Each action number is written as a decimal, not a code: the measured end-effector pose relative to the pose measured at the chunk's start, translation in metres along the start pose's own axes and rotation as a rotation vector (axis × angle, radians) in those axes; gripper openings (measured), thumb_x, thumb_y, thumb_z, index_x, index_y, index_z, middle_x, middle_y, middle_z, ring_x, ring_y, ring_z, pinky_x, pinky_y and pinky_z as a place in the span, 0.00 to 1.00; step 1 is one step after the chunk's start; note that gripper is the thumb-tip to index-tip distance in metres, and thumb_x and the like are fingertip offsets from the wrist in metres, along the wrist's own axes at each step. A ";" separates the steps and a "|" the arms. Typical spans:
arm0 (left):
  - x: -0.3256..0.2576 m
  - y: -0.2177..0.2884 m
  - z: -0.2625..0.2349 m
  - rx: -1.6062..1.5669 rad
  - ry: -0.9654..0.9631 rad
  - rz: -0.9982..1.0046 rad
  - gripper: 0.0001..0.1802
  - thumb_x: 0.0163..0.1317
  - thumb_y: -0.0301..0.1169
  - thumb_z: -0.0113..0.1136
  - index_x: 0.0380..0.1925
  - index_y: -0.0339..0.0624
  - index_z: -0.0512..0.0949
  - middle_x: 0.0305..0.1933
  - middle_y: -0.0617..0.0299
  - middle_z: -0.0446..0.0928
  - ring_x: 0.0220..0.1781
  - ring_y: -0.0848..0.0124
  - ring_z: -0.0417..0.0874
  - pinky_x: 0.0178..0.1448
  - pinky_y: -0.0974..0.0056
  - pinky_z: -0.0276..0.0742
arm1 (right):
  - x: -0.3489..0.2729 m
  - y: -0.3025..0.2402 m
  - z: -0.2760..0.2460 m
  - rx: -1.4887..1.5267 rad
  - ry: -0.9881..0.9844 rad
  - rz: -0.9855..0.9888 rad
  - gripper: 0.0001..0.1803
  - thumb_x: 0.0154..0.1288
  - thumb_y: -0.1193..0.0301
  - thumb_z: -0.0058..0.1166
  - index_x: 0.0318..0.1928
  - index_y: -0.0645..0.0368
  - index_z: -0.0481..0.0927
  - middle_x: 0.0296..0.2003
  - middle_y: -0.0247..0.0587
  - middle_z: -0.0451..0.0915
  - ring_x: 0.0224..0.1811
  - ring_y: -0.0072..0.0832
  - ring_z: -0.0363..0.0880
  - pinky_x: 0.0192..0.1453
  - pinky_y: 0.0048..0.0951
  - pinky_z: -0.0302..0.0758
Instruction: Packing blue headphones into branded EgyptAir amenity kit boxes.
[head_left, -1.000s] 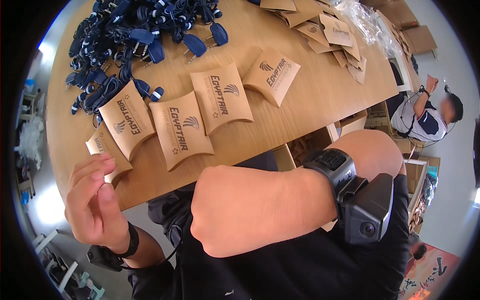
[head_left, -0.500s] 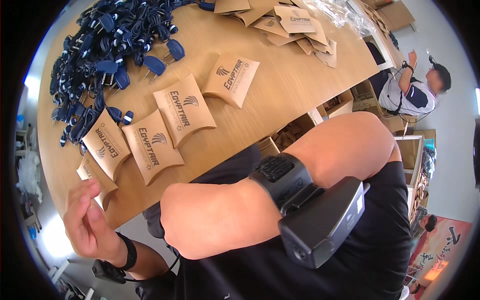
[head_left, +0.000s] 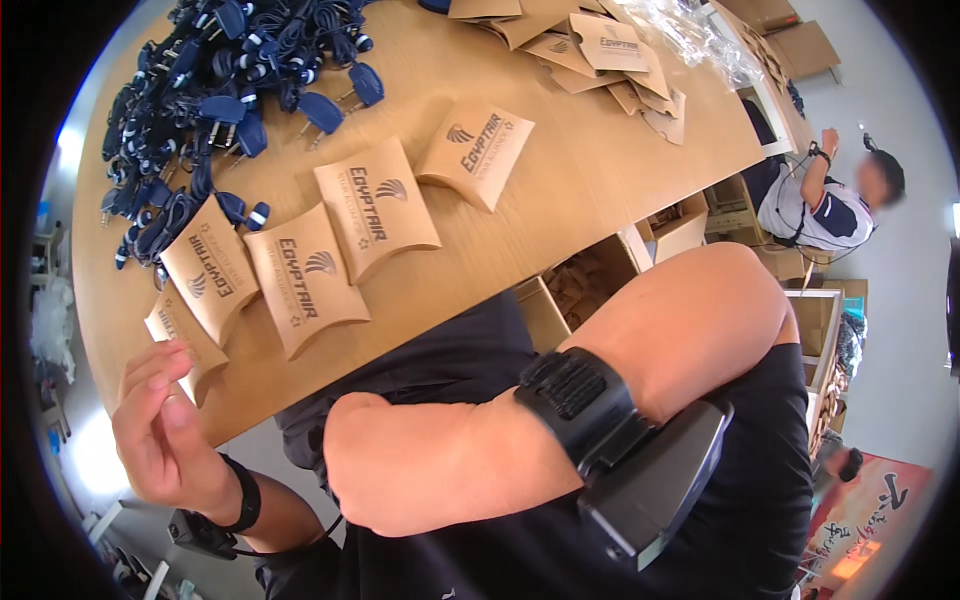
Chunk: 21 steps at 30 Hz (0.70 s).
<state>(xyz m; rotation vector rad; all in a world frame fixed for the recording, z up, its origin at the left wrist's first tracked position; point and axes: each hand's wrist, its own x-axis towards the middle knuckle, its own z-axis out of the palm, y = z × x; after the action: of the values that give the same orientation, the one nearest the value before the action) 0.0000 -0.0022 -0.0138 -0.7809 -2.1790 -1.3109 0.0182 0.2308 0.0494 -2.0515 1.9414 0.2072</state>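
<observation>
My left hand (head_left: 165, 430), a black band at its wrist, is raised at the table's left front edge. Its fingers are loosely bent, thumb apart, with nothing seen between them. The fingertips overlap the nearest brown pillow-shaped box (head_left: 190, 345) in the picture; whether they touch it I cannot tell. My right hand (head_left: 375, 465) hangs in front of my body below the table edge, its back showing and its fingers hidden. Beyond it on the table lie more pillow boxes: one (head_left: 210, 270), another (head_left: 307, 280), a third (head_left: 378, 208) and a fourth (head_left: 476, 155), all closed and printed.
A heap of navy corded earphones (head_left: 220, 80) with two-pin plugs covers the table's far left. Flat, unfolded boxes (head_left: 610, 50) and clear plastic bags (head_left: 695, 35) lie at the far right. Cartons (head_left: 590, 280) stand below the table. Another person (head_left: 825, 205) is farther right.
My right forearm and hand sit slightly lower in the picture. My left hand has shifted a little left and up. The boxes keep their arrangement, while the whole view has shifted slightly.
</observation>
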 end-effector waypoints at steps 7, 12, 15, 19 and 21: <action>-0.005 -0.008 -0.006 0.093 -0.017 -0.002 0.12 0.70 0.21 0.44 0.50 0.29 0.72 0.42 0.42 0.80 0.49 0.49 0.81 0.58 0.48 0.74 | 0.010 -0.013 0.015 -0.145 0.144 0.075 0.02 0.40 0.69 0.58 0.19 0.45 0.78 0.15 0.21 0.64 0.17 0.24 0.57 0.23 0.33 0.44; -0.007 -0.012 -0.010 0.083 -0.034 -0.003 0.13 0.71 0.22 0.44 0.50 0.28 0.72 0.43 0.41 0.80 0.49 0.48 0.81 0.59 0.47 0.73 | 0.021 -0.004 0.017 -0.138 0.066 -0.023 0.04 0.45 0.70 0.57 0.25 0.46 0.83 0.19 0.21 0.70 0.20 0.25 0.63 0.23 0.33 0.45; -0.006 -0.013 -0.009 0.067 -0.034 0.006 0.13 0.71 0.22 0.43 0.51 0.28 0.72 0.44 0.41 0.80 0.50 0.48 0.81 0.59 0.47 0.73 | 0.022 -0.001 0.012 -0.110 0.011 -0.041 0.06 0.49 0.68 0.58 0.29 0.45 0.85 0.22 0.22 0.74 0.22 0.25 0.67 0.23 0.33 0.51; -0.009 -0.013 -0.012 0.086 -0.035 -0.014 0.13 0.71 0.22 0.43 0.50 0.28 0.72 0.44 0.41 0.80 0.50 0.48 0.81 0.60 0.47 0.73 | 0.022 0.003 0.014 -0.091 -0.004 -0.076 0.07 0.51 0.67 0.58 0.32 0.45 0.86 0.23 0.22 0.77 0.24 0.26 0.71 0.23 0.34 0.55; -0.009 -0.012 -0.012 0.085 -0.036 -0.007 0.13 0.71 0.21 0.43 0.50 0.27 0.72 0.44 0.41 0.80 0.50 0.48 0.81 0.60 0.47 0.73 | 0.023 0.002 0.017 -0.092 0.016 -0.084 0.07 0.52 0.68 0.57 0.31 0.46 0.87 0.23 0.22 0.77 0.23 0.26 0.71 0.23 0.34 0.56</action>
<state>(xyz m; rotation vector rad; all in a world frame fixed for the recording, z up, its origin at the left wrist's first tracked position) -0.0009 -0.0195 -0.0219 -0.7706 -2.2515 -1.2078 0.0197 0.2141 0.0258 -2.1945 1.8833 0.2669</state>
